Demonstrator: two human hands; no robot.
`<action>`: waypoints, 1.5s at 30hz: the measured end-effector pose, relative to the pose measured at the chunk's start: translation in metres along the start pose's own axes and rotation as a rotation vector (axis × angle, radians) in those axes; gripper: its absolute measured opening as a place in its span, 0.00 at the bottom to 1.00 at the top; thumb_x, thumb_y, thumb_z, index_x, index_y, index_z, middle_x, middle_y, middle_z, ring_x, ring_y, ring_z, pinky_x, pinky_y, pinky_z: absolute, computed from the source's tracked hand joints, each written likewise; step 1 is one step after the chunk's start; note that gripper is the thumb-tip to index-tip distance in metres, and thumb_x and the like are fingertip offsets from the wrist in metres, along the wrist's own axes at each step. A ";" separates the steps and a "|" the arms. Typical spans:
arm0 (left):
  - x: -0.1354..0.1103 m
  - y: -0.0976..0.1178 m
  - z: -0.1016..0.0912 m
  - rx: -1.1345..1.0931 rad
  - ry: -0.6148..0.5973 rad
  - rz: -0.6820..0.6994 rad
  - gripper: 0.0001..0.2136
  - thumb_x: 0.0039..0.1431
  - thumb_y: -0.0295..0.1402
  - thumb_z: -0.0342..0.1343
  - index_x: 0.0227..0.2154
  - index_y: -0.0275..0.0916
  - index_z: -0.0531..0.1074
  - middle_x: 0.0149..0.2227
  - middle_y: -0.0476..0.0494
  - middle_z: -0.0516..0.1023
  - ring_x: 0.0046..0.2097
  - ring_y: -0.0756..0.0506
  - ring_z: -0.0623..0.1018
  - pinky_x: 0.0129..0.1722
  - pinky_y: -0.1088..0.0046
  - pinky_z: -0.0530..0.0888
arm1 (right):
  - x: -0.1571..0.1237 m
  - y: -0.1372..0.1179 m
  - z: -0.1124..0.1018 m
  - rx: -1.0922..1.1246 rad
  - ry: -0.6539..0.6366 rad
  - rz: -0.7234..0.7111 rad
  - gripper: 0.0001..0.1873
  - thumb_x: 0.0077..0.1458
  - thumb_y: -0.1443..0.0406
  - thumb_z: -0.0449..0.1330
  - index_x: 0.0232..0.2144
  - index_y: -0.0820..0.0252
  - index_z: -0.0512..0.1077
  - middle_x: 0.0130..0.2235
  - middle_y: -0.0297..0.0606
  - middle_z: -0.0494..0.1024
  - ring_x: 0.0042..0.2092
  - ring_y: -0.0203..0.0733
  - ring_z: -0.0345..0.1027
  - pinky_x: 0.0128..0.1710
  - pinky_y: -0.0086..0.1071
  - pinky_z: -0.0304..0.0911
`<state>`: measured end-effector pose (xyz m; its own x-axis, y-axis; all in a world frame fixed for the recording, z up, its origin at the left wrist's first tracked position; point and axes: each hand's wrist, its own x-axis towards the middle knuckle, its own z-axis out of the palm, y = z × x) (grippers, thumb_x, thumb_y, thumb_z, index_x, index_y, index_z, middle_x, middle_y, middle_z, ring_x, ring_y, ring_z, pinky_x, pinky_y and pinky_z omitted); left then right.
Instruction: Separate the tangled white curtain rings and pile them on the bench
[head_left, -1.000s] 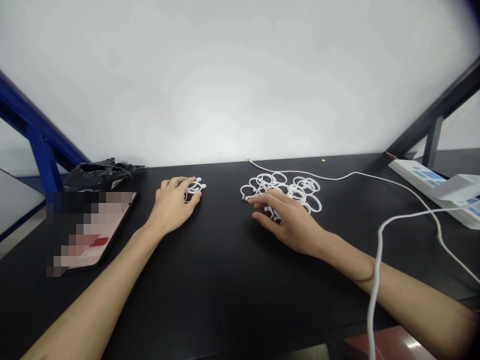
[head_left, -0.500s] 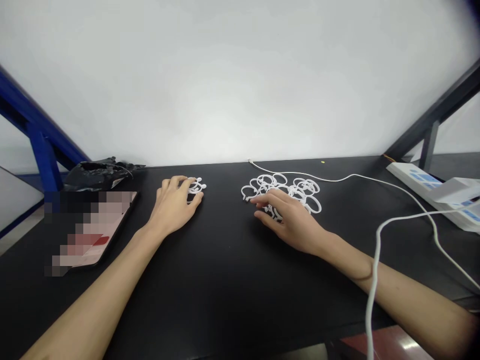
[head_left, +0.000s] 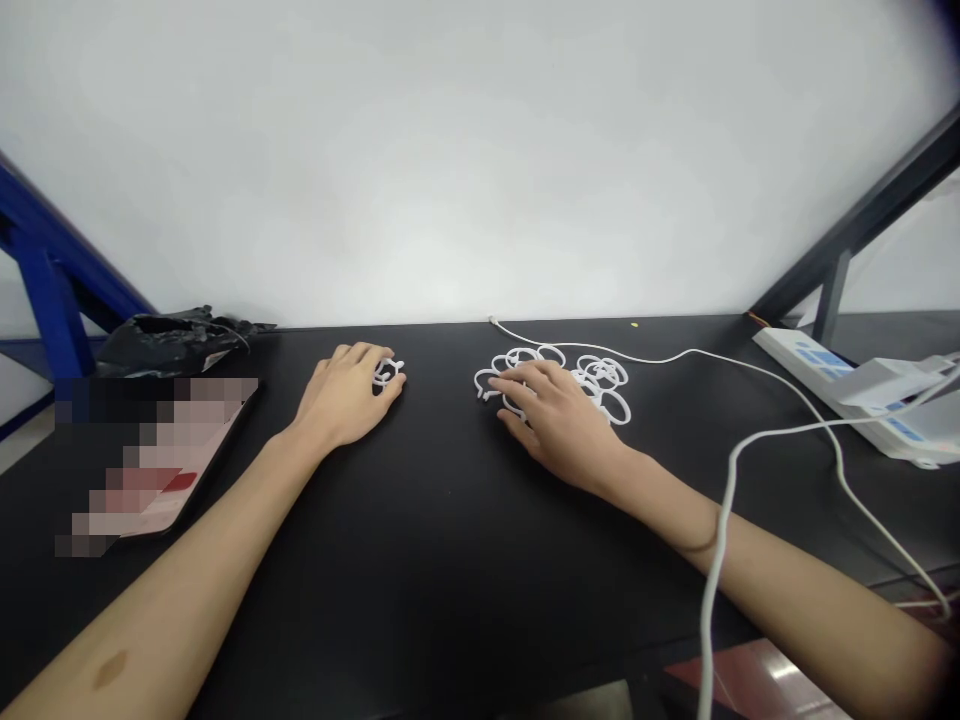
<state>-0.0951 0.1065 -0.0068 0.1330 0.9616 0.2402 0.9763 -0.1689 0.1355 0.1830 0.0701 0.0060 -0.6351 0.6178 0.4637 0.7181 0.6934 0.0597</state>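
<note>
My left hand point(head_left: 343, 392) rests over a small cluster of white plastic rings point(head_left: 386, 372), its fingers curved and its thumb apart from them. Part of that cluster lies beneath the fingers, so its lower side is hidden. To the right, my right hand point(head_left: 559, 415) spreads over a larger loose pile of white rings point(head_left: 604, 372), fingers apart and touching or just above it. The rings are thin open loops, some with small knobbed ends. The palm and fingers cover the middle of the pile.
A phone or tablet with a blurred screen point(head_left: 191, 455) lies at left, before a crumpled black plastic bag point(head_left: 169, 345). A white cable point(head_left: 667, 360) crosses the black table point(head_left: 420, 560) and passes over my right forearm. White boxes with blue markings point(head_left: 847, 385) stand at right.
My right hand has spread its fingers flatter over the pile. My left hand now covers more of its small cluster. The view has shifted slightly, so the surroundings sit farther left.
</note>
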 end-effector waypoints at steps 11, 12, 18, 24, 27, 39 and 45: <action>-0.003 -0.015 -0.002 0.073 -0.185 -0.087 0.34 0.65 0.52 0.36 0.68 0.40 0.50 0.70 0.37 0.51 0.69 0.31 0.55 0.64 0.45 0.53 | 0.016 -0.011 0.007 -0.107 -0.049 -0.141 0.10 0.63 0.73 0.52 0.42 0.63 0.73 0.41 0.43 0.78 0.47 0.50 0.65 0.49 0.43 0.61; -0.004 -0.016 -0.004 0.082 -0.209 -0.095 0.35 0.64 0.54 0.35 0.69 0.40 0.47 0.70 0.38 0.49 0.69 0.31 0.54 0.65 0.44 0.52 | 0.015 -0.011 0.006 -0.053 -0.005 -0.144 0.09 0.64 0.70 0.53 0.41 0.61 0.73 0.40 0.42 0.78 0.47 0.49 0.66 0.48 0.42 0.62; -0.011 -0.019 -0.012 0.070 -0.184 -0.088 0.47 0.60 0.60 0.38 0.69 0.28 0.33 0.70 0.28 0.49 0.69 0.32 0.52 0.66 0.44 0.47 | 0.013 -0.019 -0.009 0.358 0.173 -0.053 0.03 0.63 0.66 0.56 0.40 0.58 0.69 0.36 0.38 0.77 0.39 0.41 0.66 0.43 0.37 0.64; -0.011 -0.020 -0.015 0.065 -0.278 -0.133 0.44 0.62 0.59 0.31 0.69 0.27 0.42 0.71 0.34 0.43 0.71 0.34 0.47 0.67 0.47 0.46 | 0.011 -0.019 -0.017 0.527 0.175 0.088 0.02 0.60 0.68 0.59 0.35 0.56 0.68 0.36 0.37 0.75 0.39 0.40 0.68 0.41 0.36 0.65; -0.012 -0.019 -0.014 0.097 -0.304 -0.137 0.43 0.61 0.61 0.31 0.69 0.32 0.43 0.72 0.37 0.40 0.71 0.32 0.46 0.67 0.46 0.46 | 0.010 -0.016 -0.017 0.584 0.137 0.146 0.03 0.59 0.69 0.59 0.32 0.57 0.68 0.34 0.36 0.75 0.37 0.38 0.68 0.38 0.34 0.66; -0.016 -0.007 -0.003 0.058 -0.210 0.024 0.44 0.63 0.58 0.34 0.69 0.24 0.36 0.70 0.31 0.47 0.71 0.34 0.47 0.68 0.50 0.44 | 0.009 -0.014 -0.014 0.605 0.036 0.245 0.02 0.57 0.69 0.58 0.33 0.59 0.68 0.31 0.32 0.76 0.33 0.34 0.70 0.35 0.30 0.66; -0.017 -0.005 -0.001 0.045 -0.220 0.063 0.40 0.65 0.55 0.33 0.69 0.27 0.38 0.71 0.34 0.43 0.71 0.34 0.45 0.68 0.47 0.44 | 0.007 -0.012 -0.013 0.457 0.078 0.109 0.07 0.60 0.68 0.55 0.41 0.60 0.71 0.33 0.37 0.75 0.36 0.38 0.70 0.37 0.34 0.67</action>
<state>-0.1022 0.0911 -0.0102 0.2227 0.9744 0.0311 0.9710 -0.2246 0.0822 0.1737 0.0618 0.0197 -0.5272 0.6781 0.5122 0.5694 0.7293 -0.3794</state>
